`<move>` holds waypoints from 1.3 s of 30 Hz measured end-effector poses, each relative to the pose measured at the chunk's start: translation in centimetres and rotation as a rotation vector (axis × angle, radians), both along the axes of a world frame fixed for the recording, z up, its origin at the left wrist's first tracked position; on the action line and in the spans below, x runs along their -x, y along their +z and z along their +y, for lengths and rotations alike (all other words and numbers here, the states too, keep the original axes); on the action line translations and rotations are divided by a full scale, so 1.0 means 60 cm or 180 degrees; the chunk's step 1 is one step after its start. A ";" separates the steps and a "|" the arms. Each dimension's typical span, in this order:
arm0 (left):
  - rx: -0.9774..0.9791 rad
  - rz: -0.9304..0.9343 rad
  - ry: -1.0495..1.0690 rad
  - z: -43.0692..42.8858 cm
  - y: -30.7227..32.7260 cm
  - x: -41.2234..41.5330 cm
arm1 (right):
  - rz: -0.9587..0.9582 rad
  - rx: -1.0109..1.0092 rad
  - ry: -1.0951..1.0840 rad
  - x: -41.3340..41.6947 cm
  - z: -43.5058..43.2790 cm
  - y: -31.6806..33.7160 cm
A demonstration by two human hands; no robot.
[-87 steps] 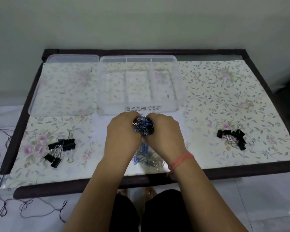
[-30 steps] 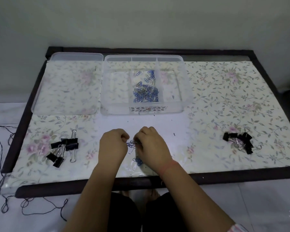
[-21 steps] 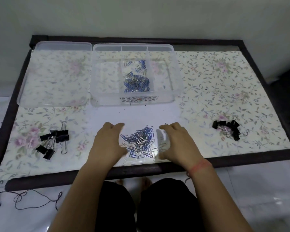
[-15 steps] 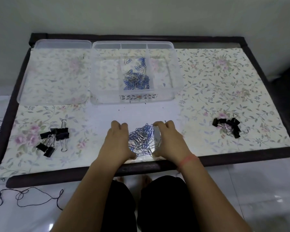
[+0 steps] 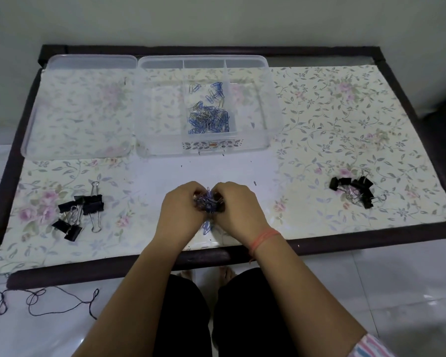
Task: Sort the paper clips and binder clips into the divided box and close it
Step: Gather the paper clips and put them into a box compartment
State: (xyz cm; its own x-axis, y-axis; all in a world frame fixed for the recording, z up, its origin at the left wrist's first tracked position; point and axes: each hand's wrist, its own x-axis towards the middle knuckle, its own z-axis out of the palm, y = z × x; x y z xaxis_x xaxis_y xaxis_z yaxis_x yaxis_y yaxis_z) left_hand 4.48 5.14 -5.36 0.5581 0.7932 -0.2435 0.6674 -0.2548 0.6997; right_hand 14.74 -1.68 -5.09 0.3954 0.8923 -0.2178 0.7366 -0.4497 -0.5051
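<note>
My left hand (image 5: pixel 181 211) and my right hand (image 5: pixel 238 208) are cupped together near the table's front edge, both shut on a bunch of blue and silver paper clips (image 5: pixel 208 201). A few loose paper clips (image 5: pixel 206 226) lie on the table under my hands. The clear divided box (image 5: pixel 269 104) stands open at the back, and its middle compartment holds a heap of paper clips (image 5: pixel 209 117). Its side compartments look bare. Large black binder clips (image 5: pixel 79 215) lie at the front left. Smaller black binder clips (image 5: pixel 353 190) lie at the right.
The clear lid (image 5: pixel 79 109) lies flat to the left of the box. The table (image 5: pixel 345 119) has a floral cover and a dark raised frame (image 5: pixel 371 243). A black thread (image 5: pixel 44 302) trails on the floor at the left. My knees are under the front edge.
A first bunch of paper clips went into the box's middle compartment. My hands then spread around the remaining pile, closed in on it and now hold it gathered between them.
</note>
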 end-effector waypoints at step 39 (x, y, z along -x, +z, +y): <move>-0.0098 -0.1127 0.0632 0.103 0.120 -0.093 | 0.0441 -0.1060 -0.1040 -0.115 0.100 0.101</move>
State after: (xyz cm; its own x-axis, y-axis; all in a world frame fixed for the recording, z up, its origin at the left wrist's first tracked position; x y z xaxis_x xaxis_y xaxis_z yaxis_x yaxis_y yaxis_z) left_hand 10.03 11.32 1.82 0.4384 0.8980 -0.0381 0.4249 -0.1697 0.8892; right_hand 21.64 4.30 0.98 0.6539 0.7565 -0.0118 0.4996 -0.4435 -0.7441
